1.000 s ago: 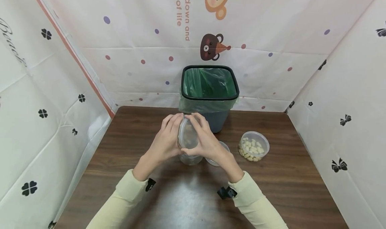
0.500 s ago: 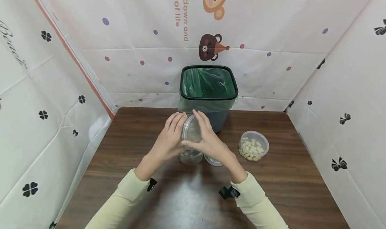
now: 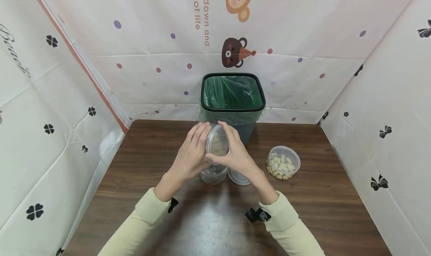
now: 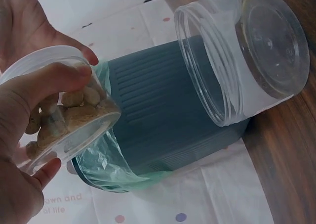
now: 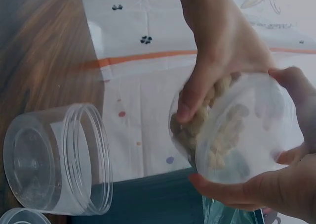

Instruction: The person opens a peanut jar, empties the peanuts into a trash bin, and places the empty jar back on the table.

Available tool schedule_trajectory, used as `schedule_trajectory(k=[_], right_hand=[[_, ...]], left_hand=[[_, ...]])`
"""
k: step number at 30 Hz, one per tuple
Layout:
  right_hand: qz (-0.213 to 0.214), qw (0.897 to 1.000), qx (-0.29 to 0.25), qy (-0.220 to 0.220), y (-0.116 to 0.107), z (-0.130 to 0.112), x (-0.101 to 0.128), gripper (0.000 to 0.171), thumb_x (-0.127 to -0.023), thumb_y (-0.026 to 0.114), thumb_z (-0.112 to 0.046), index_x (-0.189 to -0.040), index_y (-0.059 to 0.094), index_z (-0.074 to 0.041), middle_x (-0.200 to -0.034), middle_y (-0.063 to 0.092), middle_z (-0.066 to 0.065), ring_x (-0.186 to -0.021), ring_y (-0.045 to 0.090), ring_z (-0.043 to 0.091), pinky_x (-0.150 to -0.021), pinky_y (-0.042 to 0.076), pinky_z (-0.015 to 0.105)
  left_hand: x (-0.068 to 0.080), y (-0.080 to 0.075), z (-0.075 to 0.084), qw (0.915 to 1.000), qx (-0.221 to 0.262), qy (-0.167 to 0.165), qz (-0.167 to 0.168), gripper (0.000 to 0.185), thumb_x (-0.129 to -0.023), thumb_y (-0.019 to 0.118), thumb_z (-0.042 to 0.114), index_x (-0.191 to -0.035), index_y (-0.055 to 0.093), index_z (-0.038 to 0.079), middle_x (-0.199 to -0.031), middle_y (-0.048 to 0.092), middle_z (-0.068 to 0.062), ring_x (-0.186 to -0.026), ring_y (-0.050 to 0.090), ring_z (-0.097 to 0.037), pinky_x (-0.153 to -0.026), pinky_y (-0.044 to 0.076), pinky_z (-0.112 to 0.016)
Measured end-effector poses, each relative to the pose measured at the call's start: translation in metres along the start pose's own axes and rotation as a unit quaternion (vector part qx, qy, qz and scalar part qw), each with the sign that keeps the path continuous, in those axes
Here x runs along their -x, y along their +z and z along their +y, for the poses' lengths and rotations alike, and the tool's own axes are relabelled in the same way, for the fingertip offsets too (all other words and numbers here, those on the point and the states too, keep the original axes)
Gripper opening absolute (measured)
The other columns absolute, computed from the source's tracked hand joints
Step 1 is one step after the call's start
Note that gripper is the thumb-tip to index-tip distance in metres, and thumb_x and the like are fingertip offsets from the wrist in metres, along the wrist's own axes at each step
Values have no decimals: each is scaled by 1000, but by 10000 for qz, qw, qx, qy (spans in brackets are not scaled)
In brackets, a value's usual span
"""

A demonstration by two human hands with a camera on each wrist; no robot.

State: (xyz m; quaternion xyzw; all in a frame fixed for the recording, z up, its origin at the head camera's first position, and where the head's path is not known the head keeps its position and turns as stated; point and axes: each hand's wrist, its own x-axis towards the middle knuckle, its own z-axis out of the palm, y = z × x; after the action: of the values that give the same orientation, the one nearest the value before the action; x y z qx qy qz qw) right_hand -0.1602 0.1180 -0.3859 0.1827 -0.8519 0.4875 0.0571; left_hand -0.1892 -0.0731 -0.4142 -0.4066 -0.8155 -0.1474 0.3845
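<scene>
A round clear plastic tub (image 4: 101, 103), tilted on its side above the table, holds brown lumps that look like unshelled peanuts (image 5: 200, 122). My left hand (image 3: 190, 153) grips the tub's body, its thumb bent across the side in the right wrist view. Around the rim of its translucent lid (image 3: 219, 143) curl the fingers and thumb of my right hand (image 3: 237, 155). The lid sits over the tub's mouth and faces right. Below the hands stands an open clear jar (image 3: 213, 177). Another clear round lid (image 3: 240, 178) lies on the table beside this jar.
A dark bin (image 3: 245, 130) lined with a green bag stands behind the hands. To the right, a clear round container (image 3: 294, 157) holds several pale nut-like pieces. A patterned sheet (image 3: 151, 84) rises behind the brown wooden table (image 3: 323, 196).
Both hands and the tub have shifted slightly right and up. The right fingers parted a little from the lid's edge, and the jar and table lid below show more now.
</scene>
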Motion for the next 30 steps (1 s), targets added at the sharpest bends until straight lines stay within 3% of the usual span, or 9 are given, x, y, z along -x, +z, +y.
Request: schedule_trajectory(k=[5, 9, 12, 17, 22, 30], right_hand=[[71, 9962, 474, -728, 2, 2, -2, 102, -71, 92, -29, -156, 37, -14, -158, 31, 18, -143, 34, 33, -107, 43, 58], [-206, 9807, 1117, -1594, 1, 7, -2, 102, -66, 94, -24, -153, 40, -14, -158, 28, 25, -146, 28, 41, -104, 45, 61], [-330, 9722, 1301, -1921, 0, 12, -2, 102, -66, 93, -24, -152, 40, -16, -159, 26, 24, -148, 24, 42, -105, 43, 64], [-355, 9705, 1288, -2006, -2, 19, -1, 101, -67, 93, -27, -152, 38, -18, -162, 22, 19, -150, 21, 40, -107, 40, 65], [-310, 9728, 1063, -2036, -5, 26, 0, 103, -68, 94, -23, -152, 34, -16, -163, 19, 18, -151, 19, 36, -108, 41, 62], [-212, 9848, 539, -1640, 8, 36, 0, 107, -70, 94, -18, -154, 27, -10, -160, 19, 25, -150, 23, 36, -111, 39, 59]], left_hand=[[0, -3, -4, 9986, 416, -231, -243, 112, -56, 96, 27, -144, 36, -6, -146, 46, -24, -136, 42, -41, -115, 39, -42], [4, -6, -7, 9907, 1023, -590, -674, 126, -44, 103, 26, -146, 35, -4, -147, 45, -22, -137, 40, -39, -113, 41, -44], [6, -6, -8, 9877, 1167, -658, -801, 129, -42, 103, 25, -146, 34, -4, -148, 45, -23, -138, 39, -40, -114, 39, -47], [6, -4, -7, 9846, 1395, -731, -755, 130, -41, 103, 23, -147, 33, -5, -148, 45, -24, -138, 39, -40, -117, 34, -49], [11, -4, -14, 9736, 1875, -1190, -532, 127, -41, 102, 21, -145, 36, -6, -144, 46, -23, -136, 41, -38, -118, 29, -51], [40, -19, -37, 9665, 1772, -1850, -125, 127, -40, 102, 21, -145, 36, -8, -143, 45, -26, -132, 41, -42, -114, 30, -55]])
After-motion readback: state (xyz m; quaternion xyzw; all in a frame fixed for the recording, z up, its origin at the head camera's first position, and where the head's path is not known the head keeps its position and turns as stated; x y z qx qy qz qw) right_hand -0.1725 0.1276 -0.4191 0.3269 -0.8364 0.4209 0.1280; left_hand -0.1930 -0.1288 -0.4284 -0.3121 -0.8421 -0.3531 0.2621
